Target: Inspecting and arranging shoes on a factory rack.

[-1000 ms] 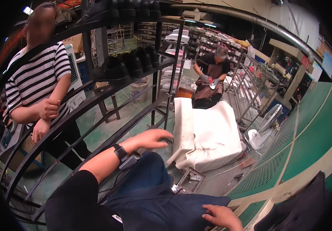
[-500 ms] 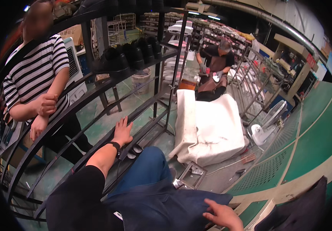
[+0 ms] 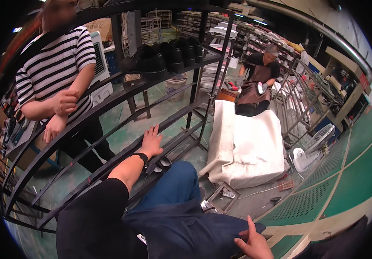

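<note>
A brown cardboard box point(image 3: 100, 25) sits behind the black metal shoe rack point(image 3: 108, 97). The left hand point(image 3: 150, 142) rests open-fingered on a lower rack bar; the right hand point(image 3: 251, 241) lies open on the dark blue apron point(image 3: 186, 228).

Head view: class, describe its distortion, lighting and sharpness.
Head view: fisheye bends the straight rack bars into arcs and leaves a black rim at the corners; light is bright on the white cloth and dimmer toward the edges; the left hand and the black shoes look sharp, and the right hand is cut by the lower edge.
</note>
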`<state>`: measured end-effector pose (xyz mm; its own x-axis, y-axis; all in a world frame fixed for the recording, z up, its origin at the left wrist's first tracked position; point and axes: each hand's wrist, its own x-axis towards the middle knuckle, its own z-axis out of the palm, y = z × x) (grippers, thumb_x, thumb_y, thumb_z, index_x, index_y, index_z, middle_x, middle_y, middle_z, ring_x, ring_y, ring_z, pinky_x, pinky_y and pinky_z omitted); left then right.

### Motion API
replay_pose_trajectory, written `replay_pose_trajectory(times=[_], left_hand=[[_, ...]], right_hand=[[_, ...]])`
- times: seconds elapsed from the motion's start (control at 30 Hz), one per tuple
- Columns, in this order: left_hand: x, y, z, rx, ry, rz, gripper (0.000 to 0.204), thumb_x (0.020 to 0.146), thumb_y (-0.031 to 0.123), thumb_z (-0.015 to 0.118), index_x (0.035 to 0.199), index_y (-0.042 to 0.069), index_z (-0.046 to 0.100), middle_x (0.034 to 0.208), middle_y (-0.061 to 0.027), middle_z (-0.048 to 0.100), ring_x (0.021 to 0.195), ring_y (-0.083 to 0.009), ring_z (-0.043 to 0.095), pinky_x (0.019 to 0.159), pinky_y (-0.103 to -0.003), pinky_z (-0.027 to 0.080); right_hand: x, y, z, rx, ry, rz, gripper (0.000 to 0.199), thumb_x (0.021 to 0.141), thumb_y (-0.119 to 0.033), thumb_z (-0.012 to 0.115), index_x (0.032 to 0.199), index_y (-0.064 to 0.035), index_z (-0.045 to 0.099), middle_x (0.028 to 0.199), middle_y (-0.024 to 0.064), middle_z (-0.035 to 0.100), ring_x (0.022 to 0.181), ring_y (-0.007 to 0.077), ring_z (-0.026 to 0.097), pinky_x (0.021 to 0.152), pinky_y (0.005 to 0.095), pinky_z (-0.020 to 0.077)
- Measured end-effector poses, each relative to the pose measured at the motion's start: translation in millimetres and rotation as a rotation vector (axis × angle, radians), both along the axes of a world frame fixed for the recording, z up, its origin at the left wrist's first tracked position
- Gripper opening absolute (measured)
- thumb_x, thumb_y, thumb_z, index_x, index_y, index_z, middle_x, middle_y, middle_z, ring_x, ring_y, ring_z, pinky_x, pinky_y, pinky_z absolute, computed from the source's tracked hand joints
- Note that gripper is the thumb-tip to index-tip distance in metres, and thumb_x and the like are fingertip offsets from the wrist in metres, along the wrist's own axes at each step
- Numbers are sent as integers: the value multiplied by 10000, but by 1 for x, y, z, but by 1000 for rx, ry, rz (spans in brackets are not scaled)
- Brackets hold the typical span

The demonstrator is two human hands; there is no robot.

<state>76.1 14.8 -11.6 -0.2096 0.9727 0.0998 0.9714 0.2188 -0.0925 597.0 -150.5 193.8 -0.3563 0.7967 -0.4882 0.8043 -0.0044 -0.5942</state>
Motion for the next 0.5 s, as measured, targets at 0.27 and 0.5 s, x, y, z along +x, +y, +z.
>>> replay_pose_trajectory(times=[0.27, 0.5], left_hand=[[-1, 0, 2, 36, -10, -3, 558, 690, 345, 713, 1197, 119, 658, 1594, -212, 169, 1452, -388, 199, 1147, -520, 225], [8, 4, 1, 61, -52, -11, 504, 675, 312, 704, 1138, 114, 687, 1598, -197, 172, 1450, -377, 207, 1153, -510, 214]], right_hand=[[0, 2, -3, 4, -48, 28, 860, 863, -218, 690, 1553, -128, 185, 1029, 167, 689, 851, 313, 679, 780, 405, 533], [10, 1, -8, 28, -73, 91, 824, 853, -222, 696, 1539, -149, 245, 1003, 158, 688, 799, 294, 670, 747, 392, 528]])
